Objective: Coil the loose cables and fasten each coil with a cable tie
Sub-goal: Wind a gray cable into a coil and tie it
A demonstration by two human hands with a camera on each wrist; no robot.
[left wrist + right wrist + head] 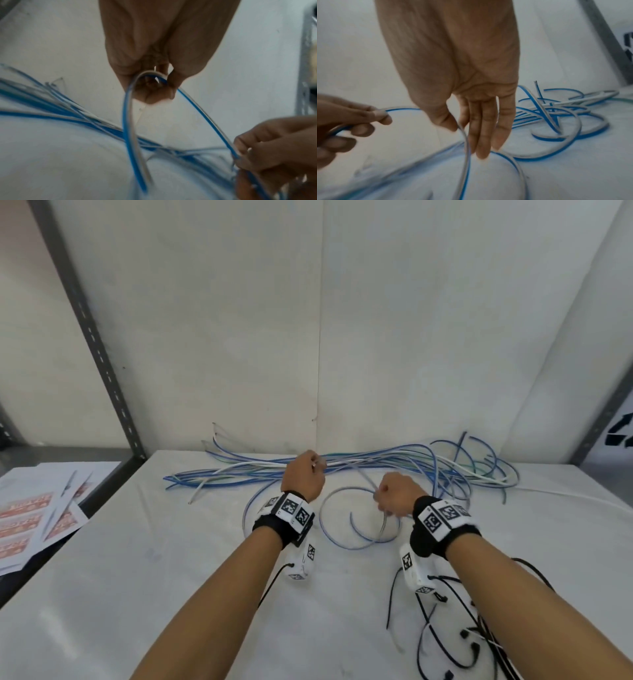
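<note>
above the counter (171,559) our left hand (303,475) pinches the blue-white cable (356,518); right hand (394,496) seemingly pinches it too (blurred). we should feed even loops, away from the pile (428,467).

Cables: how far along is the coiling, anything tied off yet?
No fastened coil shows. In hand: left hand and right hand both hold one blue-and-white cable, with a loose loop on the table. Left: the loose cable pile behind, and the black cable ties lie unused.
</note>
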